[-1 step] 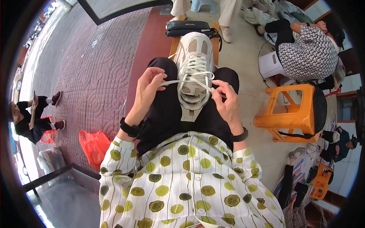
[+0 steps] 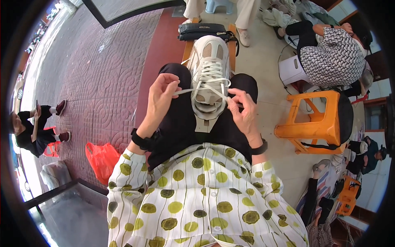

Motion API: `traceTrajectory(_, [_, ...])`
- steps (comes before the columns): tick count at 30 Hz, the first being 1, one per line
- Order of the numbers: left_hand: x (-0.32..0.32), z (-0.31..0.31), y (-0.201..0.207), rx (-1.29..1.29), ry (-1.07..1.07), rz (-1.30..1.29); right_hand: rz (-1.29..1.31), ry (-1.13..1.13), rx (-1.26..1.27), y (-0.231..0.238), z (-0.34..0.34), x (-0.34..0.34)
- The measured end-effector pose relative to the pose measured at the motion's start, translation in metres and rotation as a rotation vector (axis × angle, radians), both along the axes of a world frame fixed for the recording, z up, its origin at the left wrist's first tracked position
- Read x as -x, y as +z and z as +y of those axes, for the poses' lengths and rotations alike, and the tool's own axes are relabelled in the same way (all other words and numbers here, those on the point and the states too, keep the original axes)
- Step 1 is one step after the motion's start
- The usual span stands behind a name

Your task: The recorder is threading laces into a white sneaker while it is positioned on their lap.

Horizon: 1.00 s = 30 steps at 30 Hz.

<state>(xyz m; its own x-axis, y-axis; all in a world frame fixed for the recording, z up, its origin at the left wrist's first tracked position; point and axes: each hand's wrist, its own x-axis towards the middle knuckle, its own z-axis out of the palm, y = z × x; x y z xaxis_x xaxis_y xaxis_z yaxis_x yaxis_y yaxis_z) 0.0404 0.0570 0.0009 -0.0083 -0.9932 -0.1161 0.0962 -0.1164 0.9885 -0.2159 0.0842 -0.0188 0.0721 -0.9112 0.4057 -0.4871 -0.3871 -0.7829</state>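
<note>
A white and beige sneaker stands between my knees on a narrow wooden bench, its mesh toe pointing away from me. White laces criss-cross its front. To the left of the shoe, my left hand pinches one lace end, which stretches across to the sneaker. On the other side, my right hand grips the second lace end between thumb and fingers, close to the shoe's edge. The two lace ends spread apart over the near part of the shoe.
A black pouch lies beyond the toe. An orange stool stands to the right, near a seated person. At left are a red plastic bag, another seated person and a glass-topped frame.
</note>
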Motion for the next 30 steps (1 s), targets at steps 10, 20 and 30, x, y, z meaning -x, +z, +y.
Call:
traceTrajectory(10, [0.065, -0.016, 0.019, 0.642, -0.152, -1.129, -0.035, 0.216, -0.208, 0.031, 0.055, -0.003])
traceTrajectory(20, [0.090, -0.036, 0.018, 0.791, -0.073, -1.101, -0.303, 0.305, -0.334, 0.073, 0.068, 0.019])
traceTrajectory(30, [0.011, -0.002, 0.041, -0.093, -0.414, 0.377, -0.806, 0.153, -0.259, 0.053, 0.069, 0.050])
